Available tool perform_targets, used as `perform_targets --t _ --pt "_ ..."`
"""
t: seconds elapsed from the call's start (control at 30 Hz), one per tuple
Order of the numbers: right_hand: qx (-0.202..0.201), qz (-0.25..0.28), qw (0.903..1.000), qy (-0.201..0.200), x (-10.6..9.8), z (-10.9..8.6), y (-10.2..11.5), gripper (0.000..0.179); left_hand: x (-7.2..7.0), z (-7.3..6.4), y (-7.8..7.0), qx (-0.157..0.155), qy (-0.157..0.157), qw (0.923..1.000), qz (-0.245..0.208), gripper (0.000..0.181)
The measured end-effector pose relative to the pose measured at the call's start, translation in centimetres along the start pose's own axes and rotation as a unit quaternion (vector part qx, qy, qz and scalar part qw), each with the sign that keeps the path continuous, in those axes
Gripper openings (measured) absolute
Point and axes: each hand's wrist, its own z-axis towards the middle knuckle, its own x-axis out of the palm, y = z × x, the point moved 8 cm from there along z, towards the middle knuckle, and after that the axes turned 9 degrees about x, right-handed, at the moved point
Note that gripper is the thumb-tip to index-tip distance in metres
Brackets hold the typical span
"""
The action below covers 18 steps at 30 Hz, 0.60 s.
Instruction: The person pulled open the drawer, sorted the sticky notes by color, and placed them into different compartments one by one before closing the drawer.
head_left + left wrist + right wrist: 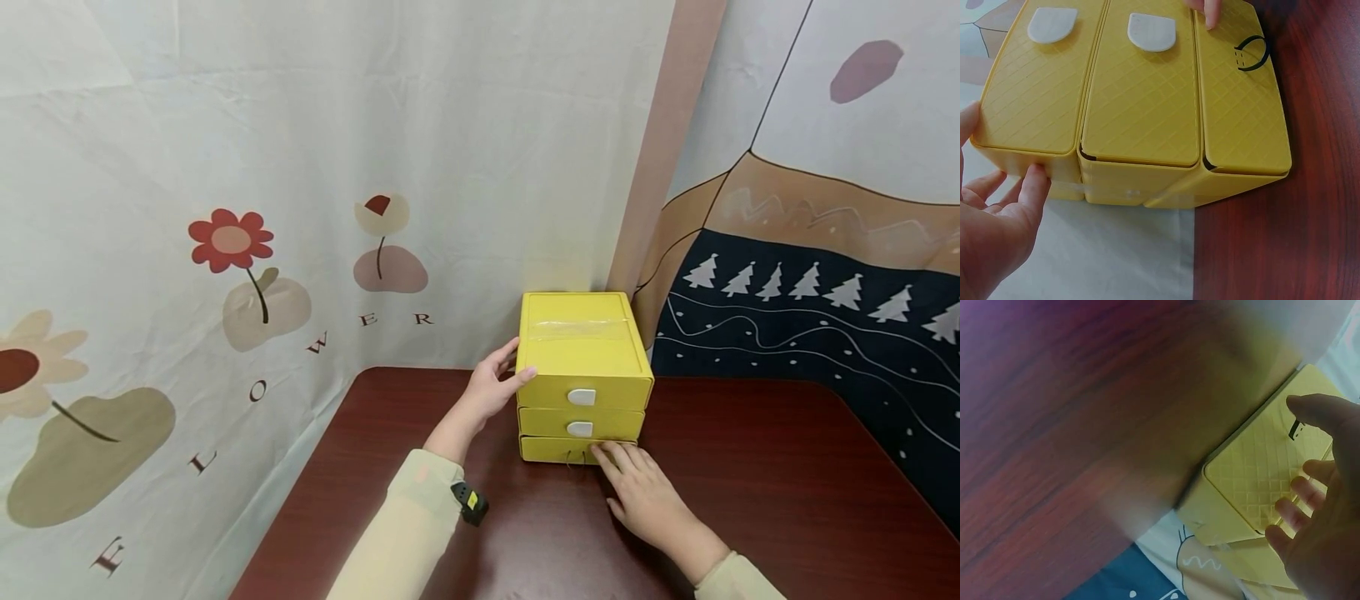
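Note:
A yellow three-drawer box (pixel 583 337) stands on the table in the head view, its drawer fronts toward me. White tabs mark the top drawer (pixel 543 391) and the middle drawer (pixel 543 422); a thin dark loop (pixel 1266 53) is fixed to the bottom drawer (pixel 1244 119). My left hand (pixel 491 387) rests against the box's upper left side, thumb by the top front edge and fingers extended along the side. With fingers loosely bent, my right hand (pixel 648 496) touches the bottom drawer's front near its upper edge, right of the loop. All drawers look closed.
The dark red wooden table (pixel 750 467) extends around the box. Close behind it hangs a pale curtain (pixel 480 167) printed with flowers and letters; a patterned cloth (pixel 810 333) hangs at the right. Clear tape (pixel 577 327) crosses the box's top.

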Motion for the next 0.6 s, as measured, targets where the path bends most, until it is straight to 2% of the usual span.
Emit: perform_targets --t 0.17,0.37,0.6 --pt "0.011 0.059 0.9979 0.023 -0.8 -0.2 -0.5 0.072 0.1 0.1 -0.2 0.006 0.006 1.0000 0.003 0.068" --pt "0.028 0.139 0.9875 0.070 -2.8 -0.4 -1.8 0.056 -0.1 -0.1 -0.6 0.009 0.010 0.9995 0.028 0.068" --pt "0.039 0.153 0.9852 0.065 -6.8 -0.2 -4.4 0.049 -0.7 0.8 2.3 0.014 -0.027 0.9981 0.053 0.067"
